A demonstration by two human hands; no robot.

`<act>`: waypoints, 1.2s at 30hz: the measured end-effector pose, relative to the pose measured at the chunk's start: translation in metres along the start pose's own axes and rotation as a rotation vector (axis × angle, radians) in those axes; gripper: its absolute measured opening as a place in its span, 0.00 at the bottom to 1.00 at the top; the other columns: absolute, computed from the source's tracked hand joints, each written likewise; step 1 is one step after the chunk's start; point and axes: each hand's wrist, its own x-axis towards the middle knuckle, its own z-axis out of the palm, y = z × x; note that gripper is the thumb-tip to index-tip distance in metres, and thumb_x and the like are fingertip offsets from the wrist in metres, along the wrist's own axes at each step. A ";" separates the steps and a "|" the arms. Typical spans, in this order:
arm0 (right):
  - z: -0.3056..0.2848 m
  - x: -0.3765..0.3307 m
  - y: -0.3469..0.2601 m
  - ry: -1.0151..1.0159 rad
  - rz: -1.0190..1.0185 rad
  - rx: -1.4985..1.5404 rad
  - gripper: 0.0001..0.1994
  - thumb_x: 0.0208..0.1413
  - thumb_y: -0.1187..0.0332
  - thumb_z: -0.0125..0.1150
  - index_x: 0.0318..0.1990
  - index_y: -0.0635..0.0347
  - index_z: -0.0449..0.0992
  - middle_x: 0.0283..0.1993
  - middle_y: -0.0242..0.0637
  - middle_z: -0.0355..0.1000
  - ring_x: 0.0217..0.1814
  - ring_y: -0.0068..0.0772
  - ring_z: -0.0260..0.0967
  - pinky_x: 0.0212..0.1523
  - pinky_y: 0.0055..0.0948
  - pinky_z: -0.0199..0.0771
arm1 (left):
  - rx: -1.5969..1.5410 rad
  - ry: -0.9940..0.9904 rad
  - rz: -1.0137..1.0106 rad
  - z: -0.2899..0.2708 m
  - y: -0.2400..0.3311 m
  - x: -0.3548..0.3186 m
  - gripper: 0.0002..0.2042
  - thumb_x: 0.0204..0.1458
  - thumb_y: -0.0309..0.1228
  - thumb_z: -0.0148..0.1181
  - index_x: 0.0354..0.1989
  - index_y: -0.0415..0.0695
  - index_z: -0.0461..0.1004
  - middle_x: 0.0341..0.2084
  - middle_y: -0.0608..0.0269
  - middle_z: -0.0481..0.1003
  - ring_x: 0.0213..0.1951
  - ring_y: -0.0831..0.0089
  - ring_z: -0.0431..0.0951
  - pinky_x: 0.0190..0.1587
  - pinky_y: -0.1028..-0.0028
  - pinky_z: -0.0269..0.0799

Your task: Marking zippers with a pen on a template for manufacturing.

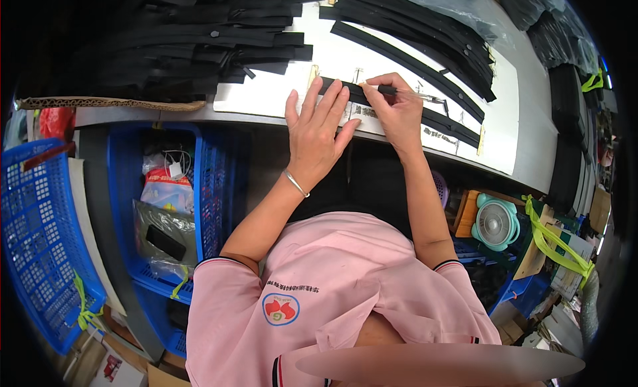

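Observation:
A long black fabric strip (453, 126) lies along the near edge of a white board (500, 88). My left hand (318, 129) rests flat with fingers stretched out, its fingertips on the strip's left part. Just right of it, my right hand (401, 118) pinches a pen (420, 96) with a dark grip and clear barrel. The pen slants with its tip down to the left, at the strip beside my left fingers; the exact contact is too small to tell. Dark marks show on the board around the strip.
More black strips lie beyond (412, 54) and in a large heap (166, 48) at the left. Blue plastic baskets (43, 234) stand at lower left, one holding bags and a phone (166, 243). A small teal fan (496, 222) sits at the right below the table.

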 end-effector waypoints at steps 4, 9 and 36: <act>-0.002 0.000 0.001 -0.009 0.001 0.070 0.05 0.59 0.71 0.68 0.37 0.64 0.80 0.29 0.24 0.76 0.27 0.09 0.68 0.27 0.15 0.66 | 0.017 -0.005 0.010 0.000 0.001 0.001 0.27 0.55 0.40 0.70 0.61 0.43 0.76 0.63 0.60 0.74 0.69 0.57 0.65 0.71 0.47 0.48; -0.002 0.000 0.002 -0.020 -0.031 0.004 0.06 0.60 0.71 0.68 0.37 0.63 0.80 0.29 0.25 0.77 0.26 0.10 0.69 0.27 0.16 0.67 | 0.018 -0.012 0.006 -0.001 0.003 0.002 0.26 0.55 0.40 0.70 0.61 0.42 0.77 0.62 0.60 0.74 0.69 0.57 0.66 0.70 0.46 0.48; -0.018 -0.004 0.002 -0.228 -0.090 -0.123 0.04 0.60 0.72 0.68 0.37 0.63 0.80 0.31 0.28 0.77 0.27 0.12 0.70 0.27 0.16 0.67 | 0.047 -0.047 0.008 0.001 0.003 0.003 0.25 0.55 0.39 0.70 0.61 0.46 0.77 0.61 0.61 0.75 0.70 0.57 0.66 0.72 0.48 0.44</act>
